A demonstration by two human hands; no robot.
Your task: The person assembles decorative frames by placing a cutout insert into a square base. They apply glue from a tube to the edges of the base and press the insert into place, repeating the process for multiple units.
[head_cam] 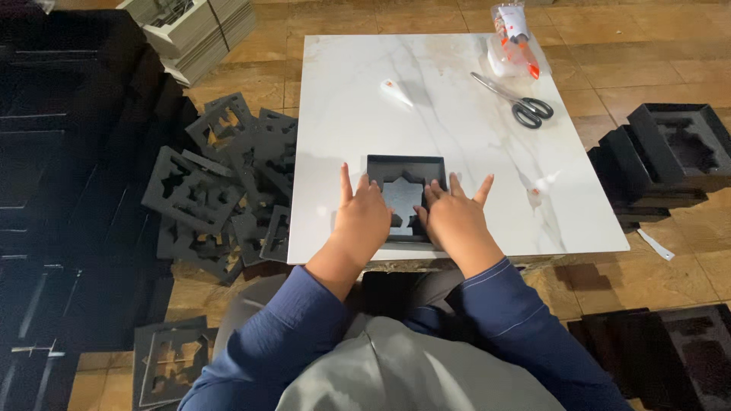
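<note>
Head view: your left hand [364, 217] and right hand [454, 217] press flat, fingers spread, seating the foam insert [403, 199] in its black tray [406, 164] on the desk [457, 137]; many inserts [199, 190] lie waiting on the floor.

The person wears a dark blue long-sleeved top with thin pale stitching lines along the sleeves, each cuff ending at the wrist just short of the white marble table [457, 114], over a grey-green garment covering the lap and chest.

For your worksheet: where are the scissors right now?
In the head view, the scissors lie on the white table's far right part, just below the glue tube.
</note>
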